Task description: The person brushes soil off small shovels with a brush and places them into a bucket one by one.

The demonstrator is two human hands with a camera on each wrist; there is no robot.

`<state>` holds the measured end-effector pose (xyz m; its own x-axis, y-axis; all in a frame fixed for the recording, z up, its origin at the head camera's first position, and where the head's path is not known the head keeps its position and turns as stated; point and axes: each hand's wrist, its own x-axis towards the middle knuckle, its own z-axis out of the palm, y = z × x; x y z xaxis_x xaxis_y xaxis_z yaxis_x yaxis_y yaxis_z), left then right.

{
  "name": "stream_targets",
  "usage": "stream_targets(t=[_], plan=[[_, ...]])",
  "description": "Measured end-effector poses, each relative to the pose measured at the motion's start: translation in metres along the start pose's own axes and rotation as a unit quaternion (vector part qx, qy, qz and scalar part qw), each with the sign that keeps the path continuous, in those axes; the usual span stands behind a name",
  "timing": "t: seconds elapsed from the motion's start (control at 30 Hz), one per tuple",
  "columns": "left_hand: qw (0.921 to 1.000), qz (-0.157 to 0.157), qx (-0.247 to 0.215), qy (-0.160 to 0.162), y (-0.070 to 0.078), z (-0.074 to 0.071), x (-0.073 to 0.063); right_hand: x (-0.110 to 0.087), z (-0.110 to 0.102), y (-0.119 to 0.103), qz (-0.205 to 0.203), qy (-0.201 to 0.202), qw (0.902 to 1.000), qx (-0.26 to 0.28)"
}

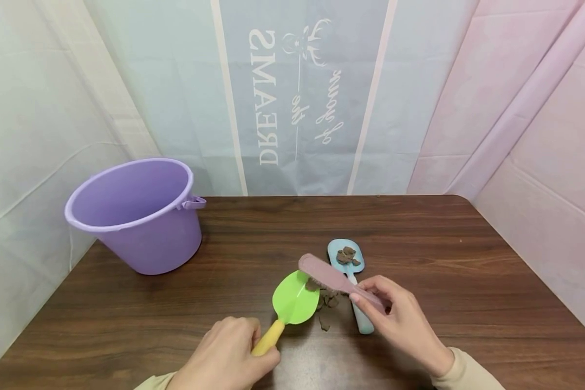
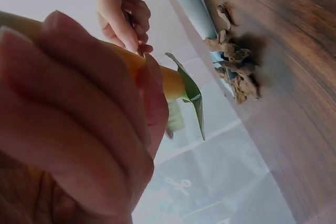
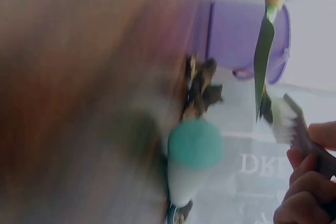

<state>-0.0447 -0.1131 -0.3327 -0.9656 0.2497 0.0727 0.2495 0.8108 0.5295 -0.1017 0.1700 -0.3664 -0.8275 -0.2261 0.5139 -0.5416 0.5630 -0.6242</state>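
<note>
My left hand (image 1: 226,352) grips the green scoop (image 1: 287,303), lower centre.
My right hand (image 1: 402,322), lower right, holds the brush (image 1: 324,272), its long axis slanting up-left to the scoop's right rim; loose brown pieces (image 1: 330,299) lie just right of that, nearer my right hand.

Curtained booth (image 1: 24,108) — printed cloth (image 1: 302,97), table (image 1: 419,233)
</note>
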Motion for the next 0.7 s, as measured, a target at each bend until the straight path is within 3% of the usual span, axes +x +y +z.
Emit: stream_targets(t=[0.13,0.33,0.7], plan=[[0.9999,0.008,-0.008,-0.007,0.003,-0.001,0.002,-0.006,0.006,-0.007,-0.05,-0.032,0.998,0.023],[0.9994,0.014,-0.025,-0.019,0.006,-0.002,0.005,-0.012,0.012,-0.017,-0.071,-0.07,0.9944,0.036],[0.9993,0.017,-0.028,-0.018,0.005,-0.002,0.004,-0.006,0.01,-0.01,-0.067,-0.043,0.9968,0.006]])
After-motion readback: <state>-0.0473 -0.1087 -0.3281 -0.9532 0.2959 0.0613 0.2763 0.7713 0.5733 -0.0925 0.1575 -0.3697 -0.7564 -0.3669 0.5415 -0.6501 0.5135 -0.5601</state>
